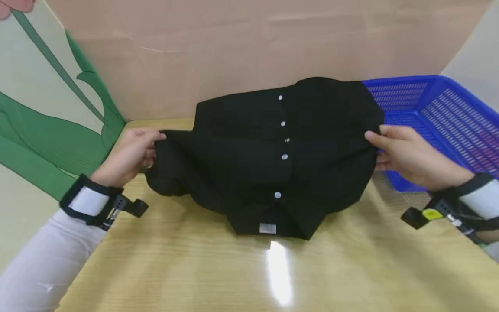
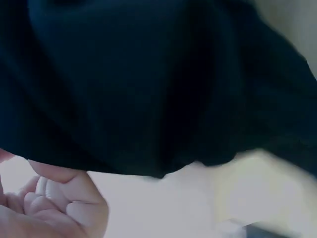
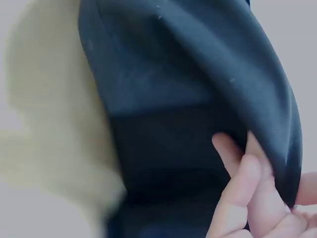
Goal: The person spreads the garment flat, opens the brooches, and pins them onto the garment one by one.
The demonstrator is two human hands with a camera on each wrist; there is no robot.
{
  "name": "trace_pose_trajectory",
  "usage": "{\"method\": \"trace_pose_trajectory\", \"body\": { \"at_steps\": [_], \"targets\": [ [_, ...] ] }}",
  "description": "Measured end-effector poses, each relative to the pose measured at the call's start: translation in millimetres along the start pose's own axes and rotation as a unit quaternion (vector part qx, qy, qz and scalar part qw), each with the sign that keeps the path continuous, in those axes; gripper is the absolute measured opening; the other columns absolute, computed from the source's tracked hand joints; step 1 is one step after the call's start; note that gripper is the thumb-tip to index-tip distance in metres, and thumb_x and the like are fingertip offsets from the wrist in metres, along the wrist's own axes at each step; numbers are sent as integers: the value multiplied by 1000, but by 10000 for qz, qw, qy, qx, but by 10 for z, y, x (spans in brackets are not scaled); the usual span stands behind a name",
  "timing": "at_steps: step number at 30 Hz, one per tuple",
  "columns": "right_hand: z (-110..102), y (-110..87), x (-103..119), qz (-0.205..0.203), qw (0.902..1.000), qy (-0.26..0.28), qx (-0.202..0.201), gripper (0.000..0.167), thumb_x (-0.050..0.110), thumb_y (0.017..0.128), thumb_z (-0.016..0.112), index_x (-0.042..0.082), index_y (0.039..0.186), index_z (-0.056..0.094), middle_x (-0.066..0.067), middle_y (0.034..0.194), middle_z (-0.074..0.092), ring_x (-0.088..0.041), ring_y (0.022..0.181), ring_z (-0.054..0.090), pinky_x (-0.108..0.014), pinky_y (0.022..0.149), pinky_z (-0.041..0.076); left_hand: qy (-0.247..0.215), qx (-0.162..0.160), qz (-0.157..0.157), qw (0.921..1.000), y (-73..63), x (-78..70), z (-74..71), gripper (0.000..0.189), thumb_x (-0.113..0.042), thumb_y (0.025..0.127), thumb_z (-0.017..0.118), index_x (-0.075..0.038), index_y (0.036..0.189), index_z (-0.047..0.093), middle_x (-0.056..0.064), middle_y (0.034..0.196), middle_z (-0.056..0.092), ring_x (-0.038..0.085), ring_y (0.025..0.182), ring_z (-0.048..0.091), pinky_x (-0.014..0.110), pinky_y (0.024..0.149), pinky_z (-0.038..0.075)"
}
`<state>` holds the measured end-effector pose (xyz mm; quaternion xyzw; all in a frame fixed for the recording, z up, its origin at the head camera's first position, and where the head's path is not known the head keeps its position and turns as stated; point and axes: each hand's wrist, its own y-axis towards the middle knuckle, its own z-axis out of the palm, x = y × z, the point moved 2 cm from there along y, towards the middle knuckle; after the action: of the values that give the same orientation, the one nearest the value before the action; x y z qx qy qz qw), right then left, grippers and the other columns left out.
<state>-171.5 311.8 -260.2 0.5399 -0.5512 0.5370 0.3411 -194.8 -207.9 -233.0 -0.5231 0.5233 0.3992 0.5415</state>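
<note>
A black garment with a row of white buttons, looking like a shirt (image 1: 249,164), is stretched sideways between both hands in the head view. At its left edge my left hand (image 1: 134,151) pinches the cloth between thumb and fingers. My right hand (image 1: 409,154) pinches the opposite edge, thumb on the near face. A small pale label (image 1: 267,228) shows at the edge closest to me. The left wrist view has the dark cloth (image 2: 138,89) draping above the curled fingers. In the right wrist view some fingers (image 3: 237,193) lie behind a fold of the cloth.
A blue plastic basket (image 1: 421,99) with slotted walls stands at the right, partly covered by the garment. Under everything is a light wooden table (image 1: 187,268). Brown paper (image 1: 249,47) covers the back, and a green leaf-patterned surface (image 1: 46,130) is at the left.
</note>
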Motion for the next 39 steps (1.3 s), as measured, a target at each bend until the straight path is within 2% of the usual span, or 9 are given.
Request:
{"method": "trace_pose_trajectory", "body": {
  "at_steps": [4,9,15,19,21,24,28,33,39],
  "targets": [
    [167,-23,-481,452,9968,-573,318,22,32,108,38,19,119,51,19,93,73,-7,83,73,-29,72,59,1713,374,-720,9819,-18,424,7,22,-21,97,48,-10,83,60,-10,63,52,6,57,55,22,56,46],
    [175,111,-780,857,9934,-693,318,32,37,107,40,9,122,45,23,90,69,-4,83,71,-28,75,58,3154,631,-711,9442,32,723,66,28,-21,94,51,-11,68,52,-5,56,49,12,54,52,25,50,40],
    [48,329,-789,798,9941,-727,76,26,40,104,46,14,106,50,17,81,66,-2,72,68,-27,71,58,4345,607,-115,8985,163,699,161,34,-23,93,56,-10,62,46,0,56,52,14,51,55,27,50,39],
    [81,261,-641,58,9840,-1686,-573,33,37,102,52,6,109,42,5,78,63,-3,64,62,-23,65,55,4984,649,92,8644,256,512,212,26,-25,93,59,-5,77,54,4,67,57,16,61,57,27,54,39],
    [157,170,-525,-623,9604,-2516,-1020,37,32,101,56,1,113,41,-4,85,63,-5,67,62,-17,62,50,5148,676,165,8545,313,372,259,24,-26,95,58,-3,90,56,9,78,60,21,69,57,30,59,42],
    [359,21,-346,-1722,8950,-3818,-1531,33,22,96,66,-2,110,50,-15,93,62,-15,73,60,-21,61,43,5336,857,511,8399,467,136,419,29,-27,97,57,0,109,54,17,102,63,29,90,62,38,75,50],
    [755,-103,-210,-2584,8306,-4752,-1327,17,14,88,74,5,96,62,-12,89,59,-22,74,56,-34,62,44,5751,1660,1346,7897,870,-125,892,40,-25,99,56,1,129,49,21,131,57,34,122,55,46,103,45],
    [1317,-142,-210,-2607,8114,-5194,-626,21,20,89,74,8,104,67,-9,96,63,-25,81,59,-43,67,53,6143,2406,1876,7277,1368,-200,1614,46,-24,102,52,-7,144,45,14,146,49,27,137,46,39,116,35],
    [1803,-252,-234,-2530,7603,-5983,-1,50,35,90,73,18,135,61,-20,130,64,-36,94,66,-42,66,58,6939,2237,2024,6538,1672,32,2137,62,-16,98,61,-27,154,36,-2,164,29,20,151,29,38,116,38]
  ]
}}
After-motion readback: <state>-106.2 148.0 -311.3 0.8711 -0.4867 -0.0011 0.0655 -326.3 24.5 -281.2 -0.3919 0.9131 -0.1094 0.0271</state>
